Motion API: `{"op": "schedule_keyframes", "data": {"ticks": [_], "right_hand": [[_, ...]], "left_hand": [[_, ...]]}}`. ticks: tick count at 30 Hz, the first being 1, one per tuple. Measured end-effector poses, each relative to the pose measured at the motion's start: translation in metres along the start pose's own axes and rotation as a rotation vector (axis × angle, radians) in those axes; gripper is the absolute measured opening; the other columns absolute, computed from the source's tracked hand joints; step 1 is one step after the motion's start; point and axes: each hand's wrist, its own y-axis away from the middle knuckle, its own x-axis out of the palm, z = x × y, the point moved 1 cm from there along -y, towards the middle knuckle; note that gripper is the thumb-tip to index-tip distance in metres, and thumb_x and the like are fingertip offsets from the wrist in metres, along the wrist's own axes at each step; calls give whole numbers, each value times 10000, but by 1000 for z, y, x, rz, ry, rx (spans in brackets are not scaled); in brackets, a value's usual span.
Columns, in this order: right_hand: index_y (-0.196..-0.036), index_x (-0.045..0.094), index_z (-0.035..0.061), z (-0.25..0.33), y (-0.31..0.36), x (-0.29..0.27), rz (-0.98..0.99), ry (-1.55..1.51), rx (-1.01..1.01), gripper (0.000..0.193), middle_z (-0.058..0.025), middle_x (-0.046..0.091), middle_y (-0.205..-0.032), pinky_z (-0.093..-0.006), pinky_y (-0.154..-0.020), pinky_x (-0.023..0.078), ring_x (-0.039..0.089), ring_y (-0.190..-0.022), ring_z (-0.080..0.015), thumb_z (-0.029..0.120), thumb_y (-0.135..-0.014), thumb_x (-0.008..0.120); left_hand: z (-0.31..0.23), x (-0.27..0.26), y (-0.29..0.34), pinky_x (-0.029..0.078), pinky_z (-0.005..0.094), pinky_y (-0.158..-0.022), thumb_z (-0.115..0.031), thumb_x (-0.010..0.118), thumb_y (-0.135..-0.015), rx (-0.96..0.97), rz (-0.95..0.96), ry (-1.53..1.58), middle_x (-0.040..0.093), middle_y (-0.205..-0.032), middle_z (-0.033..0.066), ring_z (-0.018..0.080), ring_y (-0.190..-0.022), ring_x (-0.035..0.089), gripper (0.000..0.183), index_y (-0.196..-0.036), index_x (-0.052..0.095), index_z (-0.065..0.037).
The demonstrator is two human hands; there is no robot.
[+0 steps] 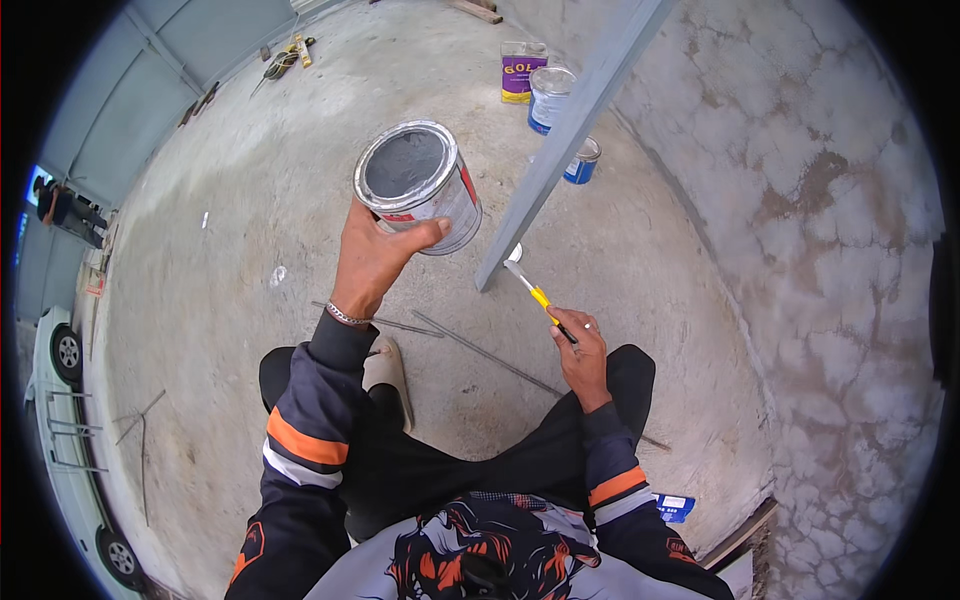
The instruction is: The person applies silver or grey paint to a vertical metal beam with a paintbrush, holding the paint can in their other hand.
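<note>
My left hand (378, 250) grips an open paint can (440, 205) from below and the side, its thumb across the label. Grey paint (405, 165) shows inside the tilted can. My right hand (582, 352) is closed round the black end of a paintbrush (540, 297) with a yellow band on its handle. The brush's pale tip is close to the foot of a grey metal post (560, 160) that slants up to the upper right; whether it touches the post I cannot tell. A small round white thing (516, 252) lies just behind the brush tip.
Behind the post stand a purple-and-yellow tin (518, 75) and blue cans (550, 95). Thin metal rods (490, 355) lie on the concrete before my feet. A cracked wall (800, 200) rises on the right. A white vehicle (65, 440) and another person (68, 210) are at the far left.
</note>
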Motion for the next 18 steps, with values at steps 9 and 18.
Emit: {"op": "schedule_keyframes", "data": {"ticks": [9, 18], "right_hand": [[-1255, 762, 142, -8, -87, 4, 108, 260, -117, 366, -74, 732, -1100, -409, -886, 534, 633, -1007, -287, 8, -914, 746], [-1195, 791, 144, 44, -110, -69, -229, 224, -228, 318, -49, 772, -1072, -372, -924, 486, 655, -1017, -245, 35, -896, 777]], "left_hand": [[-6, -7, 5, 488, 371, -1087, -224, 923, -707, 29, 44, -139, 646, -1359, 159, 254, -1241, 636, 892, -1446, 491, 29], [-13, 0, 13, 465, 378, -1117, -233, 930, -688, 53, 82, -180, 640, -1379, 158, 260, -1281, 618, 935, -1466, 481, 23]]}}
